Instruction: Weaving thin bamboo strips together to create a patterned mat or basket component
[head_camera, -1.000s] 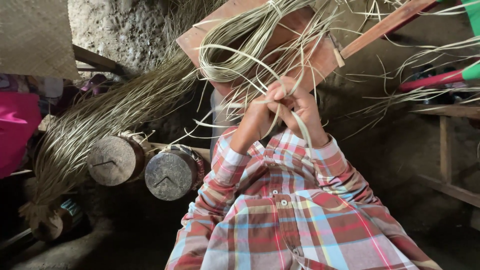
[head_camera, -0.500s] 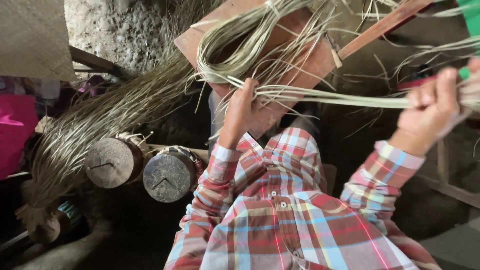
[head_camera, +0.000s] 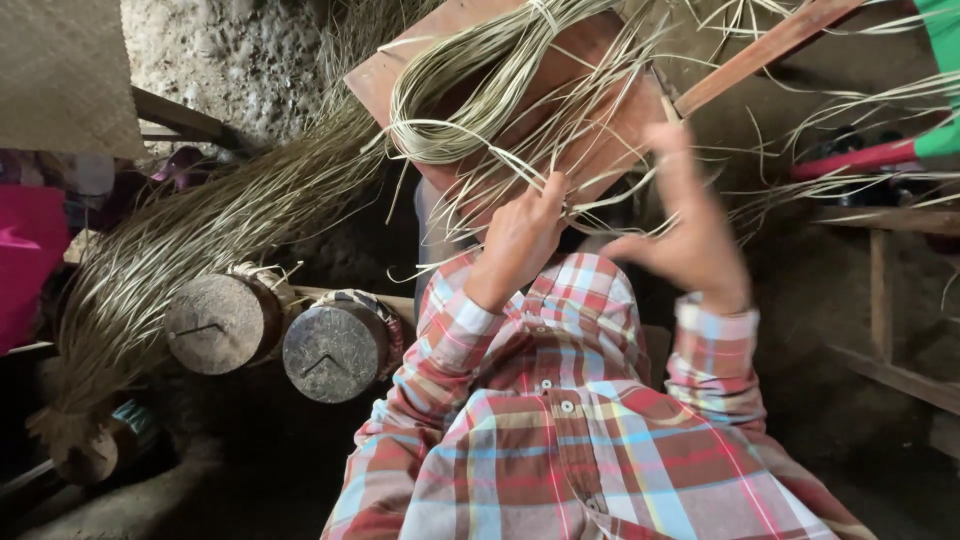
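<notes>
At 1 o'clock, right hand (head_camera: 690, 235) motion-blurred, fingers spread, nothing seen held. Left hand (head_camera: 520, 240) clenched on reed strands (head_camera: 500, 95); fingertips hidden.

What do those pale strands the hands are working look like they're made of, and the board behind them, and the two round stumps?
The pale strands look like dried grass or reed fibre: thin, matte, straw-coloured, curling loosely. The left hand pinches some; the right hand is blurred beside them. The board seems to be bare reddish-brown wood with a dull finish. The round stumps look like cut logs with grey, cracked end faces.
</notes>
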